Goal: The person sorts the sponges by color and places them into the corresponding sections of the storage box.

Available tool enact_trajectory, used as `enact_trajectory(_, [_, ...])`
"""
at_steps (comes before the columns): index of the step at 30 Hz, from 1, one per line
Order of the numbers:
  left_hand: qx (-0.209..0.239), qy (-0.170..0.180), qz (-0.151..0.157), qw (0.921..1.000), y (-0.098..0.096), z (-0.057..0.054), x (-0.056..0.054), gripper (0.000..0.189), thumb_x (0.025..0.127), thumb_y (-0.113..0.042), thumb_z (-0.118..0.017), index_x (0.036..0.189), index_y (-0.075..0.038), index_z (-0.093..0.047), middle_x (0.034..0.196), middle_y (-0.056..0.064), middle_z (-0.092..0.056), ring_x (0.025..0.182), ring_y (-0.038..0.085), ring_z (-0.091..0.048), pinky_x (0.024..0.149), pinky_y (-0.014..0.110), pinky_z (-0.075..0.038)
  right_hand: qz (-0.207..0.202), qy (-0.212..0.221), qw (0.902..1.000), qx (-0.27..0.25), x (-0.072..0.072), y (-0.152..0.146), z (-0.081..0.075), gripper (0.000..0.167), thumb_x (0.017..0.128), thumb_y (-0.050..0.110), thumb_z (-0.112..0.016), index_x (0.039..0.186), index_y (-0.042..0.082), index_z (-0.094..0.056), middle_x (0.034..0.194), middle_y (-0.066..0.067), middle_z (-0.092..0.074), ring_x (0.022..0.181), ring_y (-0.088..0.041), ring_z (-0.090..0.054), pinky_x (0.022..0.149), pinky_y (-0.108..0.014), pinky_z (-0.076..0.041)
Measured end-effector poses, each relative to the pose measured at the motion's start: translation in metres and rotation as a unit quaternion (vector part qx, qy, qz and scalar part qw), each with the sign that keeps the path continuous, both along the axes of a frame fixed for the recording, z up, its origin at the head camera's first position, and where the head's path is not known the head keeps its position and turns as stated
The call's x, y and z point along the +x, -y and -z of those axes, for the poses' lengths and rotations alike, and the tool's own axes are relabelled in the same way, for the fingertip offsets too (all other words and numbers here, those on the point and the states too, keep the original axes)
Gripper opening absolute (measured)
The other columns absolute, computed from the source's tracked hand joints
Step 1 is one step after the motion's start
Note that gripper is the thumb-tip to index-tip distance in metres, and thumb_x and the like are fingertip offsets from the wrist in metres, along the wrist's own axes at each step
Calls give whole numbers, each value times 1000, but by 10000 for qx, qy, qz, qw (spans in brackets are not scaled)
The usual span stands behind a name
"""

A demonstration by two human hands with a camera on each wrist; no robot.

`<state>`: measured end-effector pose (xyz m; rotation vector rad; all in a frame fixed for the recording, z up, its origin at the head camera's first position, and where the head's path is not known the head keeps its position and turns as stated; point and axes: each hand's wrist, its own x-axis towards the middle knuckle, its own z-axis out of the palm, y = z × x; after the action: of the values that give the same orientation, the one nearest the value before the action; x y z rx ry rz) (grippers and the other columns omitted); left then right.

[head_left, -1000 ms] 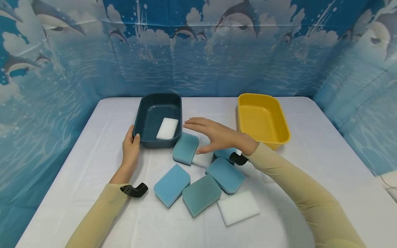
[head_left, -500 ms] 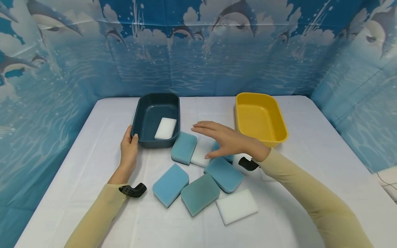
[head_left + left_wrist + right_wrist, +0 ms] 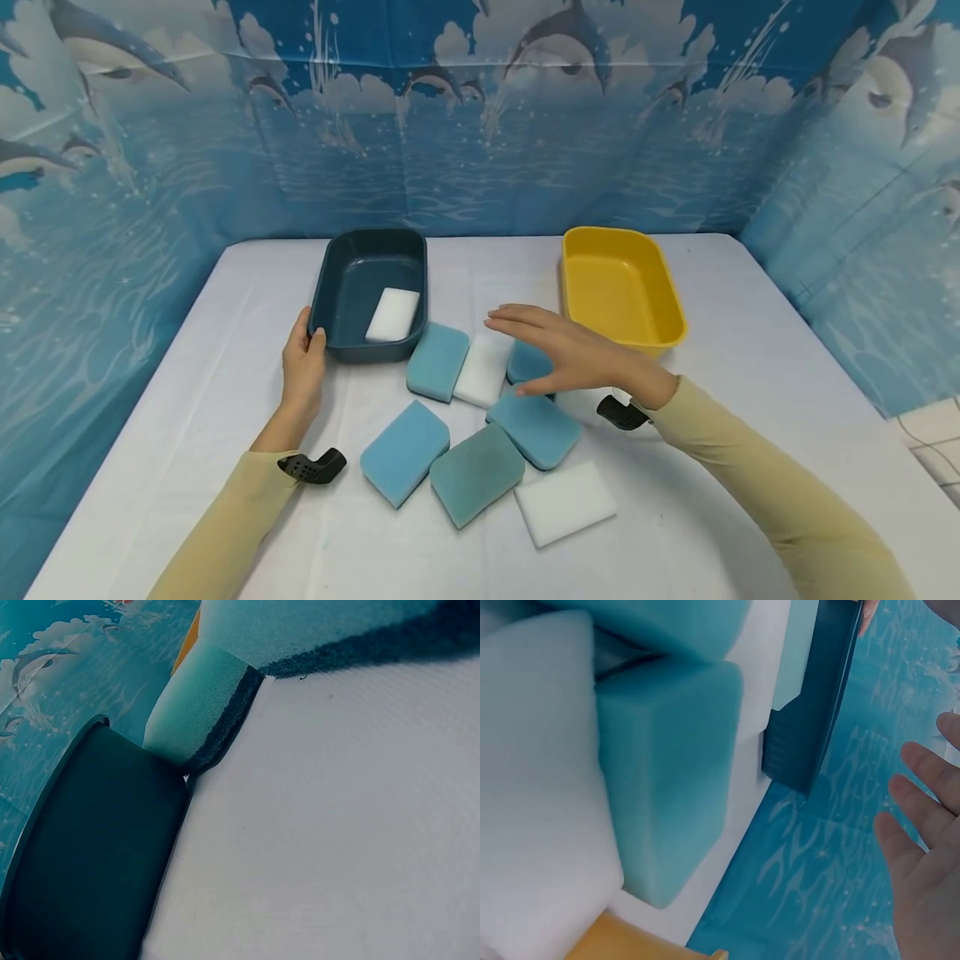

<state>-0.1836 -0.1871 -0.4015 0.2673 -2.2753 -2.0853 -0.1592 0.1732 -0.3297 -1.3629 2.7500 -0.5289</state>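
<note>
My left hand (image 3: pixel 303 375) holds the front left corner of a dark teal plastic basin (image 3: pixel 365 265), thumb near the rim. Inside that basin lies one white sponge (image 3: pixel 393 315). Over the back of a loose group of sponges hovers my right hand (image 3: pixel 573 350), fingers extended and holding nothing. Beneath and beside it are a blue sponge (image 3: pixel 527 362), a white sponge (image 3: pixel 482 371) and another blue sponge (image 3: pixel 536 429). The right wrist view shows a blue sponge (image 3: pixel 667 772) close up, apart from the fingers. Part of a white sponge is hidden under the right wrist.
A yellow plastic basin (image 3: pixel 617 292) stands at the back right of the white-covered table (image 3: pixel 135 467). Nearer me lie a light blue sponge (image 3: pixel 405 454), a grey-green sponge (image 3: pixel 477 475) and a white sponge (image 3: pixel 566 504). One blue sponge (image 3: pixel 437 361) sits against the dark basin.
My right hand has moved right and slightly nearer me, away from the dark basin, uncovering more of the white and blue sponges. The left hand keeps its hold; the head view has shifted slightly.
</note>
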Motion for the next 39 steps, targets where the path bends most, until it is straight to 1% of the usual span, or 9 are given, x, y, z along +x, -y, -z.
enact_trajectory(6, [-2, 1, -31, 10000, -2, 2, 0, 55, 103, -19, -28, 153, -16, -5, 160, -3, 0, 148, 12, 0, 123, 31, -11, 160, 96, 9998, 86, 5, -10, 2, 88, 78, 46, -73, 149, 21, -27, 153, -2, -30, 142, -21, -28, 112, -42, -36])
enact_trajectory(12, [-38, 52, -49, 10000, -3, 2, 1, 54, 103, -21, -29, 153, -18, -6, 160, -4, 0, 147, 10, 1, 123, 30, -10, 249, 197, 9995, -19, 12, -20, 5, 88, 78, 49, -71, 149, 21, -28, 153, -3, -30, 141, -22, -29, 112, -45, -36])
enact_trajectory(19, [-53, -8, -11, 10000, -2, 1, 2, 55, 103, -21, -28, 153, -16, -5, 160, -3, 1, 148, 11, 1, 123, 31, -9, 416, 329, 9985, -154, 23, -37, 11, 85, 78, 47, -72, 147, 18, -31, 153, -4, -32, 140, -23, -30, 112, -48, -34])
enact_trajectory(22, [-36, -9, -61, 10000, 0, 0, 3, 55, 103, -20, -29, 153, -16, -6, 160, -3, 0, 148, 11, 1, 123, 31, -10, 493, 348, 9981, -159, 26, -44, 14, 84, 78, 46, -72, 147, 18, -32, 152, -4, -33, 140, -23, -30, 113, -49, -32])
enact_trajectory(27, [-60, 58, -105, 9999, 1, 0, 3, 55, 103, -20, -29, 153, -16, -6, 160, -3, 1, 148, 11, 2, 123, 32, -10, 665, 457, 9966, -136, 33, -54, 17, 84, 78, 44, -73, 147, 19, -32, 151, -4, -34, 139, -23, -31, 112, -49, -31])
enact_trajectory(31, [-40, 33, -79, 10000, 0, 0, 3, 55, 103, -20, -29, 153, -17, -5, 160, -3, 2, 148, 11, 2, 123, 32, -10, 790, 336, 9963, -100, 39, -63, 20, 85, 78, 45, -73, 147, 19, -32, 151, -4, -34, 138, -23, -33, 110, -48, -35])
enact_trajectory(34, [-11, 14, -56, 10000, -1, 0, 3, 55, 103, -20, -29, 153, -16, -5, 160, -3, 2, 148, 11, 2, 123, 32, -10, 954, 297, 9950, -60, 44, -70, 23, 85, 77, 45, -74, 147, 20, -32, 151, -4, -35, 138, -23, -33, 109, -47, -35])
enact_trajectory(39, [-37, 42, -72, 10000, -2, 2, 2, 55, 103, -21, -29, 153, -17, -6, 160, -3, 1, 148, 11, 1, 123, 31, -11, 1242, 417, 9913, -106, 53, -82, 28, 85, 76, 43, -75, 146, 19, -34, 151, -2, -35, 137, -22, -34, 108, -47, -37])
